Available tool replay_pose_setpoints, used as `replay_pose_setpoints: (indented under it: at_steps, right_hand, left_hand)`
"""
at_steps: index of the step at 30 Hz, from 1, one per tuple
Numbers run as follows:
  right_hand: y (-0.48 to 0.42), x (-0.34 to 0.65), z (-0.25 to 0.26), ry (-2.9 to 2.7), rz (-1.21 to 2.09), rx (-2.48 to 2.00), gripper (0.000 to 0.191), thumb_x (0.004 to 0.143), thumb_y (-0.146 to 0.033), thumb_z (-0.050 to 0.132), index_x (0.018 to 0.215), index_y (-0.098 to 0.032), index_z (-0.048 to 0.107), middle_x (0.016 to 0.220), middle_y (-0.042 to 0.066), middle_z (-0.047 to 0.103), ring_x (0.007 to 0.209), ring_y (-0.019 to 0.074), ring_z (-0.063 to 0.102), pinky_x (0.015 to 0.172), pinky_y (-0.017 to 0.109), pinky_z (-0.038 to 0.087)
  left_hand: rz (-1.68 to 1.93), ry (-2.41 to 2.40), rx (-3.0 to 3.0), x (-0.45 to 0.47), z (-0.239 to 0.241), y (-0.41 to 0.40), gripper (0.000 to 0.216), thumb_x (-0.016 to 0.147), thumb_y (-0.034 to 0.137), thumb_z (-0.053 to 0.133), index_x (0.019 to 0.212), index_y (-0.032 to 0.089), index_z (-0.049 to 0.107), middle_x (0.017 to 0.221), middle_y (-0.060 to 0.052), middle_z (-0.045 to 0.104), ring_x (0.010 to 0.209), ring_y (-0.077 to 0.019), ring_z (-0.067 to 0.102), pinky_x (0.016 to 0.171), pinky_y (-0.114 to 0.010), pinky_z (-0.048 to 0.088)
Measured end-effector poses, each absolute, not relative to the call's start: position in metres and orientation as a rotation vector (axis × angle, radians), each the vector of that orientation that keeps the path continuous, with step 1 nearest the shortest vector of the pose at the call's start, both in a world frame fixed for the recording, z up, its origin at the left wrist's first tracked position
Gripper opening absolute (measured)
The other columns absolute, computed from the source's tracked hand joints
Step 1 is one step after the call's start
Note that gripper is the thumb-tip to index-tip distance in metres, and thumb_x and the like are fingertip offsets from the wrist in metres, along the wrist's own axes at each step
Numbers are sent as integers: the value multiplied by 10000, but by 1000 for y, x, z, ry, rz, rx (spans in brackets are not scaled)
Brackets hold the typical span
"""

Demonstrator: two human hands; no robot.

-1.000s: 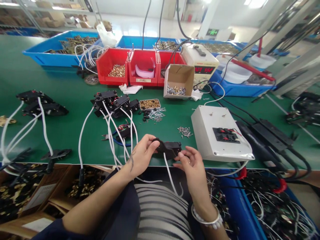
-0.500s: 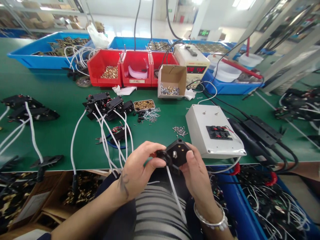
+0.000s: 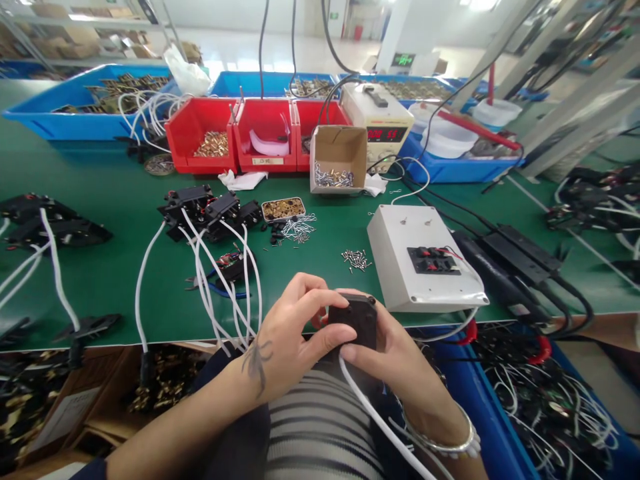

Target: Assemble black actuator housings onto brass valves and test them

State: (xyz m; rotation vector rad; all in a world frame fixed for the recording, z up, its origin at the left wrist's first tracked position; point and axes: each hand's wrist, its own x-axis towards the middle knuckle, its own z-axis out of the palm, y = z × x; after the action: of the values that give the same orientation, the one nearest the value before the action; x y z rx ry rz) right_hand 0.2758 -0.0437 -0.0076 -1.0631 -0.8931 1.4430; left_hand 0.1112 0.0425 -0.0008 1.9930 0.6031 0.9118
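Both hands hold a small black plastic part (image 3: 356,321) over my lap, at the near edge of the green table (image 3: 100,280). My left hand (image 3: 293,330) wraps it from the left, thumb pressed on its face. From the right, my right hand (image 3: 395,353) cups the part, fingers closed round it. A white cable (image 3: 373,413) runs from the part down across my striped top. More black parts with white cables (image 3: 210,213) lie on the table ahead.
A white box with red and black terminals (image 3: 425,260) sits right of my hands. Loose screws (image 3: 356,259) lie beside it. Red bins (image 3: 215,137), a cardboard box (image 3: 337,157), a power supply (image 3: 377,120) and blue trays (image 3: 85,100) stand at the back. Crates of cables (image 3: 540,393) are below right.
The black part has been turned in my hands and drawn nearer to my body; its flat back faces up now. Both hands have closed more tightly round it.
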Motion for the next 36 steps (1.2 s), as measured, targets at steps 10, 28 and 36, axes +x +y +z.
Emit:
replay_pose_setpoints:
  at_steps: [10, 28, 36]
  right_hand:
    - [-53, 274, -33, -568, 1385, -1030, 549, 793, -242, 741, 1307, -205, 554, 1164, 39, 660, 995, 176, 646, 830, 215, 520]
    - [-67, 269, -26, -372, 1327, -1139, 618, 733, -358, 774, 1268, -151, 544, 1006, 105, 683, 845, 237, 650, 750, 274, 499]
    - [-66, 264, -32, -372, 1329, -1190, 568, 720, -361, 759, 1224, -183, 569, 1023, 73, 675, 897, 265, 651, 752, 306, 513]
  left_hand:
    - [508, 665, 2239, 131, -4, 81, 220, 1028, 285, 428, 1020, 195, 628, 968, -20, 626, 916, -147, 612, 837, -264, 500]
    - [-23, 791, 2610, 207, -22, 138, 137, 955, 242, 605, 1018, 126, 644, 1004, -49, 672, 873, -169, 663, 786, -357, 578]
    - [179, 833, 2587, 189, -29, 114, 162, 923, 45, 498, 850, 144, 605, 879, -64, 623, 829, -192, 601, 799, -327, 520]
